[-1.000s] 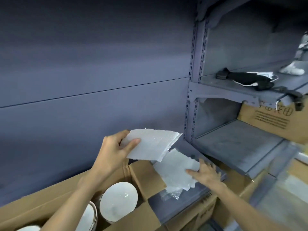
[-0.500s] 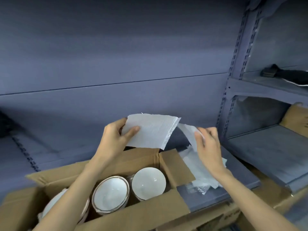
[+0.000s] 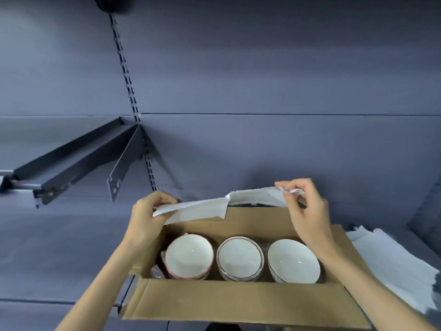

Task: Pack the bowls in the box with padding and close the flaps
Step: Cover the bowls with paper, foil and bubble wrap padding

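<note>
An open cardboard box (image 3: 238,304) sits on a grey shelf right below me, its flaps spread out. Three white bowls stand in a row inside: a pink-rimmed bowl (image 3: 189,256) at the left, a gold-rimmed bowl (image 3: 239,258) in the middle, a plain white bowl (image 3: 293,260) at the right. My left hand (image 3: 149,215) pinches one white padding sheet (image 3: 193,210) above the box's far left corner. My right hand (image 3: 307,211) pinches a second white padding sheet (image 3: 256,197) above the far right side.
A pile of white padding sheets (image 3: 391,261) lies on the shelf to the right of the box. Bare metal shelf brackets (image 3: 78,161) jut from the grey back wall at the left. A slotted upright (image 3: 130,87) runs up the wall.
My view has swung left and down, so the box with all three bowls is now centred. Both hands, each with a sheet, have come over the box's far edge.
</note>
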Action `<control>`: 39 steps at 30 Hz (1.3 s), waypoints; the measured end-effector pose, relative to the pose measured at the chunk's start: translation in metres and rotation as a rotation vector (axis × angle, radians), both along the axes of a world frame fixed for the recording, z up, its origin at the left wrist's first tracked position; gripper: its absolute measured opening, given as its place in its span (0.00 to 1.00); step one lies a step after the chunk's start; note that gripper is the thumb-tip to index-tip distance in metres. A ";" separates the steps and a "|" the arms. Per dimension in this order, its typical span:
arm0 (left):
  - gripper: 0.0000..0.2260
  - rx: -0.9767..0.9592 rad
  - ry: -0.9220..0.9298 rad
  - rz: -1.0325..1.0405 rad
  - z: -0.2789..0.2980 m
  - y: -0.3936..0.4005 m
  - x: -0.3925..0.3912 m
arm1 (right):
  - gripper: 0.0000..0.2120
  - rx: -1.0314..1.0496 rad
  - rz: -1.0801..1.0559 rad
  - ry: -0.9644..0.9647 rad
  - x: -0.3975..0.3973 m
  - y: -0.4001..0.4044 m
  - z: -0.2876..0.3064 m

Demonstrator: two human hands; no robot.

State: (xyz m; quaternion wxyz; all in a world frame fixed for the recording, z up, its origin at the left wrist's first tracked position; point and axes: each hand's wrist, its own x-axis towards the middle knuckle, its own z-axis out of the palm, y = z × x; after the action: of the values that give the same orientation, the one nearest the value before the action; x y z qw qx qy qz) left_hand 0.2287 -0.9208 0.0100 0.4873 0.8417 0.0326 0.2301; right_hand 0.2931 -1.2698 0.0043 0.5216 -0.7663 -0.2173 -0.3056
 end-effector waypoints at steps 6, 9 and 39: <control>0.10 0.107 0.078 0.085 -0.031 0.014 0.005 | 0.02 -0.154 0.023 0.133 -0.001 0.006 -0.019; 0.11 0.162 0.094 0.112 -0.041 0.018 0.011 | 0.07 -0.088 -0.076 0.054 -0.008 0.007 -0.015; 0.08 0.891 0.168 0.112 -0.050 0.008 0.023 | 0.09 -0.339 -0.090 -0.150 -0.026 0.014 -0.037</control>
State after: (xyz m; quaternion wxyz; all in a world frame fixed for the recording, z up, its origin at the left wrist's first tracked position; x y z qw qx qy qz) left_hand 0.2516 -0.9127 -0.0398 0.0603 0.9819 0.0151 0.1787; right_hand 0.2675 -1.2554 -0.0323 0.3533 -0.8273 -0.2692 -0.3439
